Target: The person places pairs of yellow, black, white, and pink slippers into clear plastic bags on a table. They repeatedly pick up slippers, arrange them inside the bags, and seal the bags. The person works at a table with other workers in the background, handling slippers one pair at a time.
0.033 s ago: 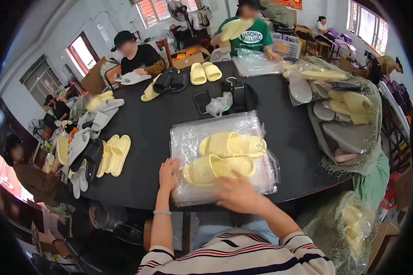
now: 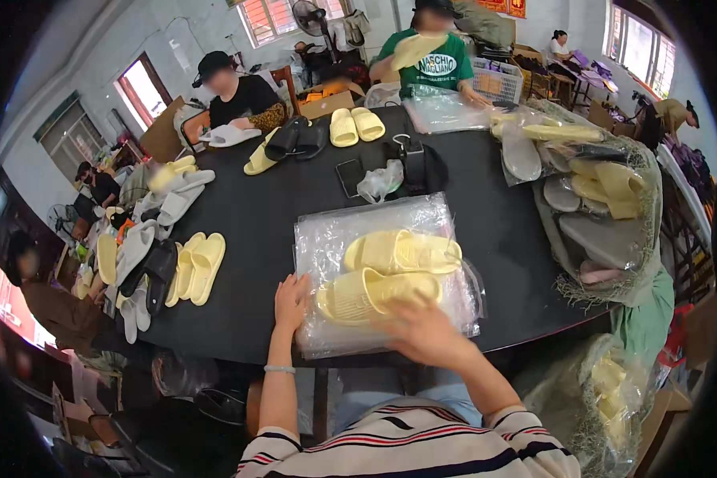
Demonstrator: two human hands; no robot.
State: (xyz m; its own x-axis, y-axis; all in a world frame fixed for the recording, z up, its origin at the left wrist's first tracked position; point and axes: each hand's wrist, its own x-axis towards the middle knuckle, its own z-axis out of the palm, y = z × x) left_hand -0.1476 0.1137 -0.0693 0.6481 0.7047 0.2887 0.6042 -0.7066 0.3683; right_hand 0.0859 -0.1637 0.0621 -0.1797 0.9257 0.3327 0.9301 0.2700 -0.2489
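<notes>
A pair of pale yellow slide slippers lies side by side on a stack of clear plastic bags (image 2: 319, 231) in front of me. The far slipper (image 2: 374, 251) and the near slipper (image 2: 346, 296) both point sideways, and clear film shows round their right ends. I cannot tell how much of the pair is inside a bag. My left hand (image 2: 291, 303) rests open on the stack's left edge, fingers stretched out. Over the near slipper's lower side is my right hand (image 2: 426, 331), blurred, with its fingers spread; whether it touches the slipper is unclear.
On the black table (image 2: 255, 231), more slippers stand at left, including a yellow pair (image 2: 207, 267). A phone (image 2: 349, 178) and crumpled clear plastic (image 2: 381, 182) lie beyond the stack. At right bulges a sack of bagged slippers (image 2: 601, 215). Across sits a person in green (image 2: 434, 68) holding a yellow slipper.
My right hand has shifted slightly right over the near slipper. The left hand stays on the edge of the bags, and the pair lies as before.
</notes>
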